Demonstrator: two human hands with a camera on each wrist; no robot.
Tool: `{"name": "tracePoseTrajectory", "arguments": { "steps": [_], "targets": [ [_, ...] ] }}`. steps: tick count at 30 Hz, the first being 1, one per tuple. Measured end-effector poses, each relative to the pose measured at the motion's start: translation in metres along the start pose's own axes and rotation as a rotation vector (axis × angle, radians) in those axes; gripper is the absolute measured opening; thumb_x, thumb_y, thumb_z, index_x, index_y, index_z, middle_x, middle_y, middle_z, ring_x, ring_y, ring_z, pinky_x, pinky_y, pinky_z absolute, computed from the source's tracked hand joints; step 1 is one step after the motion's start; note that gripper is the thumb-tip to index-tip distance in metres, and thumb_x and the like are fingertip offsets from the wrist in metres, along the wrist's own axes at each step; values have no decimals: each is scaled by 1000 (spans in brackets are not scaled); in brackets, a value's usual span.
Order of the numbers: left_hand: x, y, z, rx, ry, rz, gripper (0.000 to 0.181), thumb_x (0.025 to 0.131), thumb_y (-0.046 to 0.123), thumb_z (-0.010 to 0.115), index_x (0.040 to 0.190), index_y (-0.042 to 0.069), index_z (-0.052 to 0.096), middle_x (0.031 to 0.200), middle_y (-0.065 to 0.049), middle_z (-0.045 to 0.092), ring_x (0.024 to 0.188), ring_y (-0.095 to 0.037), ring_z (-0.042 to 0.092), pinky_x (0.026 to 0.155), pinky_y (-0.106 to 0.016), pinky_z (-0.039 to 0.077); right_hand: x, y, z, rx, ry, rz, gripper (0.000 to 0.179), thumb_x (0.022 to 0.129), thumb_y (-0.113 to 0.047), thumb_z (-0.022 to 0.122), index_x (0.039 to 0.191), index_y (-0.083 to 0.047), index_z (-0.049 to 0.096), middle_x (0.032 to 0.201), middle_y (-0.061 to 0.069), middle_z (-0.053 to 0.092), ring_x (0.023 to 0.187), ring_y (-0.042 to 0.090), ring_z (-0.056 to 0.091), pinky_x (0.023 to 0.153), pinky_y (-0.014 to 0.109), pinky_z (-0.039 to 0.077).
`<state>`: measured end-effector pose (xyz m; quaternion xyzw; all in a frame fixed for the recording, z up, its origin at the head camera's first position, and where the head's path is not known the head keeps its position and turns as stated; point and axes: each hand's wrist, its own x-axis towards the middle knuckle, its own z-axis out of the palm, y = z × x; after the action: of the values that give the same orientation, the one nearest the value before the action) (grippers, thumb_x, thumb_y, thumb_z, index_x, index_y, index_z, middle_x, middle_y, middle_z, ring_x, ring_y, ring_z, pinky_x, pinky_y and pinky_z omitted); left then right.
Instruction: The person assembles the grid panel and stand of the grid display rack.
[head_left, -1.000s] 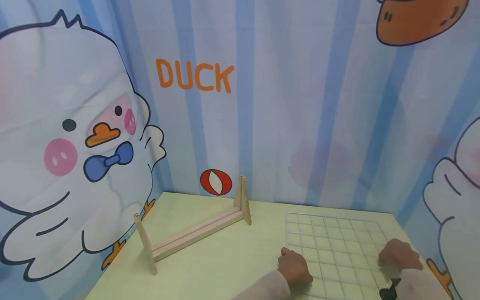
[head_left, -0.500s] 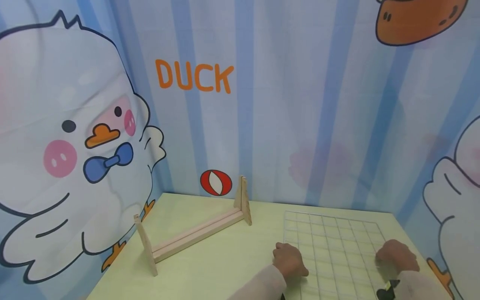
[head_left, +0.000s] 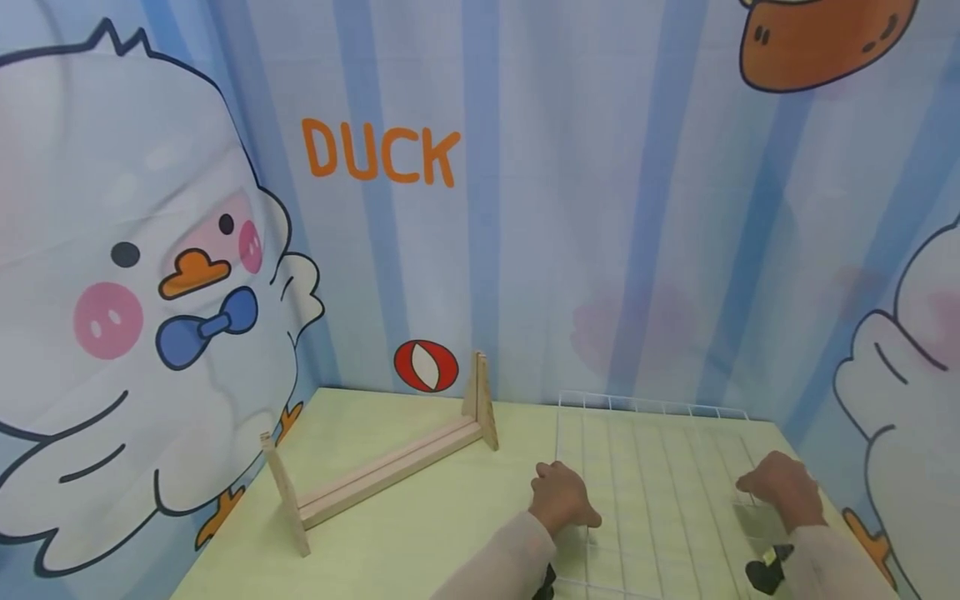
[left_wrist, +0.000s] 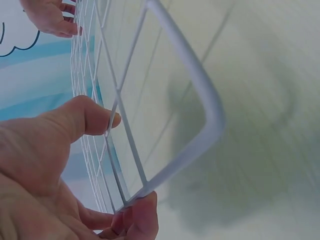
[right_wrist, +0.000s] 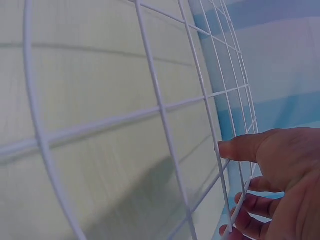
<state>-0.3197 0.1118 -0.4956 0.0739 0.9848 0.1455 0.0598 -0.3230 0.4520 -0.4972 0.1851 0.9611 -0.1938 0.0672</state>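
Note:
A white wire grid panel (head_left: 652, 467) is held over the right part of the table, its shadow falling on the tabletop below. My left hand (head_left: 562, 498) grips its left edge; in the left wrist view the thumb (left_wrist: 92, 117) lies on the wires and the fingers curl under the outer rod. On the opposite edge my right hand (head_left: 787, 492) holds the panel, thumb over a wire and fingers curled round the rim in the right wrist view. Left of the hands stands a wooden rack (head_left: 390, 473) with two upright end pieces joined by a long bar.
The pale yellow table (head_left: 420, 550) ends at a blue striped curtain (head_left: 525, 208) printed with ducks, a ball and lettering. A second curtain wall (head_left: 135, 417) closes off the left side. Dark wrist camera gear (head_left: 767, 571) sits below the right hand.
The grid panel has come up off the tabletop, its far edge now higher against the curtain. Both hands have risen with it and shifted slightly left. The wooden rack stays put.

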Motion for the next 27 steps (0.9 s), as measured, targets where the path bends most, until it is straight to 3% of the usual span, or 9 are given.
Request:
{"name": "tracePoseTrajectory", "arguments": {
  "steps": [4, 6, 8, 11, 13, 15, 20, 27],
  "targets": [
    [3, -2, -8, -57, -3, -6, 68, 70, 39, 89, 109, -6, 56, 100, -16, 47, 87, -30, 52, 70, -36, 50, -5, -8, -9, 33, 36, -36, 34, 86, -30, 70, 79, 1, 58, 75, 12, 55, 71, 28, 52, 67, 49, 48],
    [5, -4, -10, -88, -6, -10, 70, 70, 38, 89, 111, -7, 55, 102, -17, 46, 89, -31, 53, 72, -38, 52, -7, -10, -12, 40, 53, -52, 36, 87, -31, 70, 80, 2, 56, 73, 10, 50, 67, 24, 48, 60, 42, 44],
    [6, -5, -12, -127, -2, -17, 70, 70, 36, 90, 113, -8, 55, 103, -17, 46, 90, -32, 53, 73, -39, 53, -7, -13, -14, 41, 70, -56, 41, 88, -32, 70, 89, 8, 57, 77, 15, 54, 67, 24, 48, 57, 38, 43],
    [9, -6, -15, -181, 29, -25, 73, 70, 33, 92, 116, -9, 53, 104, -18, 46, 89, -31, 53, 74, -41, 53, -6, -16, -17, 33, 100, -39, 66, 88, -35, 71, 118, 21, 51, 104, 34, 60, 79, 38, 60, 63, 45, 52],
    [10, -6, -16, -212, 67, -36, 78, 68, 31, 93, 119, -10, 50, 104, -18, 46, 88, -30, 52, 72, -42, 53, -4, -19, -18, 32, 126, -20, 81, 88, -37, 72, 134, 22, 41, 125, 42, 53, 97, 50, 61, 74, 52, 55],
    [13, -6, -16, -204, 111, -35, 82, 67, 30, 94, 122, -9, 48, 104, -17, 46, 86, -29, 52, 68, -40, 53, -2, -21, -19, 42, 158, 2, 89, 87, -38, 72, 141, 22, 34, 135, 44, 46, 111, 57, 56, 82, 58, 54],
    [21, -3, -18, -175, 214, -48, 93, 62, 32, 97, 128, -4, 43, 105, -13, 45, 84, -26, 52, 62, -36, 52, 0, -28, -25, 106, 252, 20, 92, 87, -39, 71, 146, 19, 29, 138, 44, 43, 119, 60, 49, 88, 62, 50],
    [30, -4, -22, -216, 305, -56, 106, 58, 28, 100, 138, 0, 37, 113, -15, 47, 88, -29, 54, 61, -38, 52, -7, -40, -33, 200, 391, -31, 87, 89, -33, 71, 149, 14, 30, 141, 41, 43, 123, 59, 45, 93, 65, 45]
  ]
}}
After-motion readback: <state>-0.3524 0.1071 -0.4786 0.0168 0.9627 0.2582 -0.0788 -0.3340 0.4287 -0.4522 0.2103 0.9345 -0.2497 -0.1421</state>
